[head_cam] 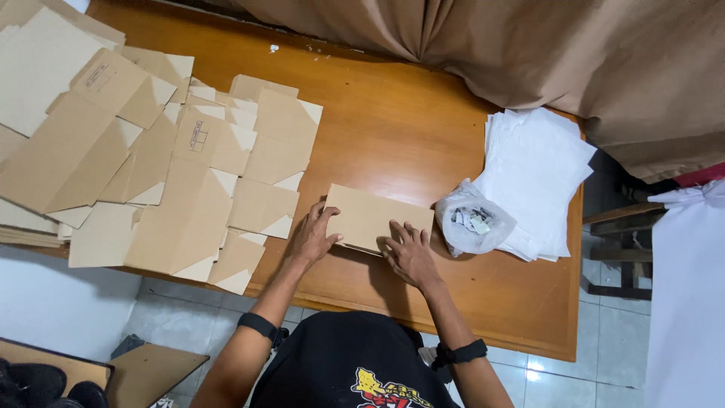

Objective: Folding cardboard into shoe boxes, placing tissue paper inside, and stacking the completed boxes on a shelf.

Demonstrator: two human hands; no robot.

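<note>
Bright, even overhead light glaring off the bench [423, 128] centre; soft shadows pooling under hands; edges bending slightly.

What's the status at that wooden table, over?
Left hand and right hand pressing flat on small brown cardboard box. Clear plastic bag beside right hand, apart.

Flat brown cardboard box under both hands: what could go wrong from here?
1. The heap of flat brown cardboard blanks overhangs the wooden table edge; some may slide off.
2. The clear plastic bag of small pieces sits close by the right hand; a nudge could spill it.
</note>
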